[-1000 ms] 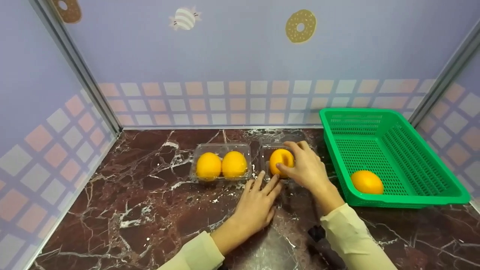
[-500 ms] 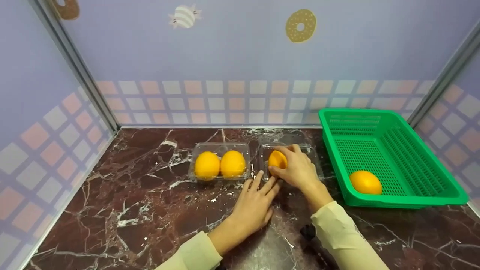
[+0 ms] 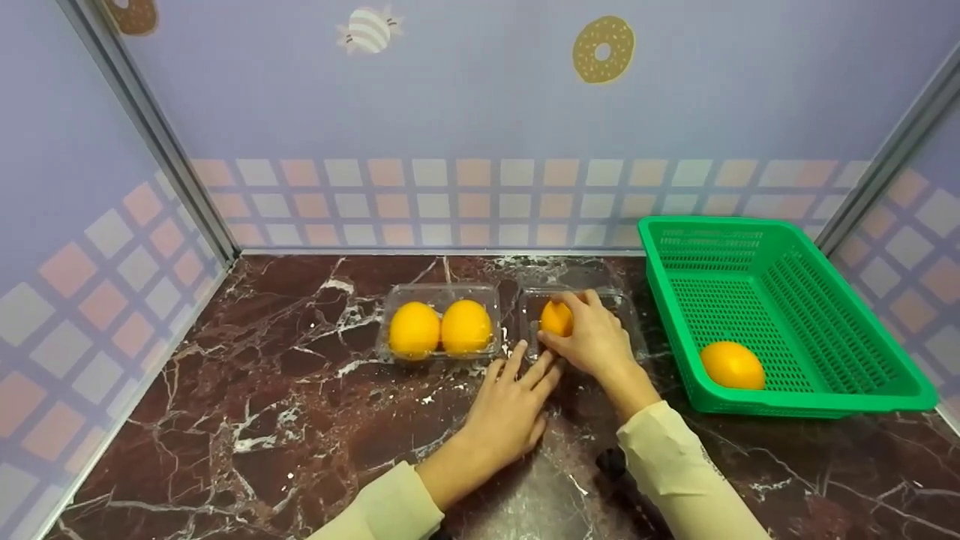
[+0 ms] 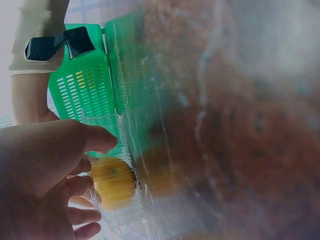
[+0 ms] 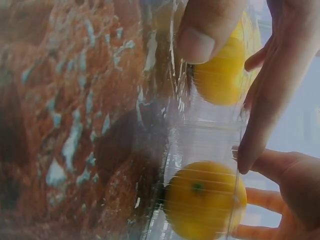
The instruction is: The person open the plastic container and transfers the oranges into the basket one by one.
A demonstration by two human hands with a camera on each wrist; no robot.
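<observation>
My right hand (image 3: 596,341) holds an orange (image 3: 555,318) inside a clear plastic container (image 3: 616,301), thumb and fingers curled round it from the right. Seen from the right wrist, that orange (image 5: 200,200) shows a small green stem mark through the ribbed plastic. My left hand (image 3: 510,412) lies low with its fingers spread, their tips right at the container's near edge. Left of it stands a second clear container (image 3: 442,292) holding two oranges (image 3: 415,330) side by side. In the left wrist view my left thumb (image 4: 100,138) is close to the container wall.
A green plastic basket (image 3: 847,405) with one orange (image 3: 733,365) in its near left corner stands on the right. Underneath everything is a dark red marbled tabletop (image 3: 300,420). A patterned purple panel (image 3: 480,112) rises behind, with side panels at left and right.
My right hand has moved slightly left and brought its fingers closer round the orange. The dark hollow on the orange's near side no longer shows. My left hand stays nearly still.
</observation>
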